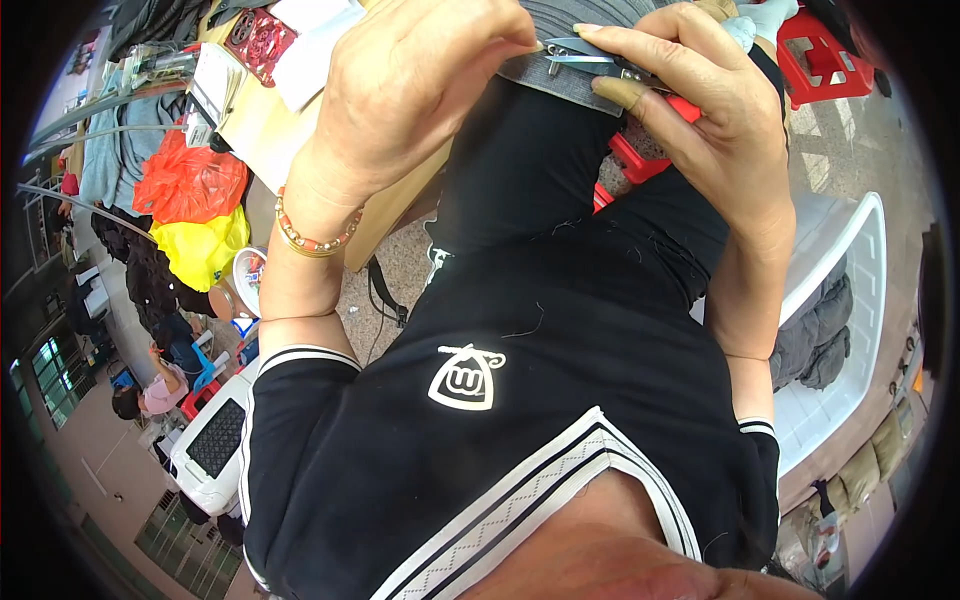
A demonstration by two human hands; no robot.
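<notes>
Head view: a grey band (pixel 560 80) is pinched by the left hand (pixel 400 90) while snips (pixel 590 55) are gripped in the right hand (pixel 700 110) — trimming seems underway, and a steady, taut hold is called for.

On the worktop (pixel 262 128) at my upper left lies a white, rectangular paper label pad (pixel 216 82) with dark print, beside a flat white sheet (pixel 318 45). Below its edge hang an orange plastic bag (pixel 190 182) and a yellow plastic bag (pixel 203 247), both bulging.
</notes>
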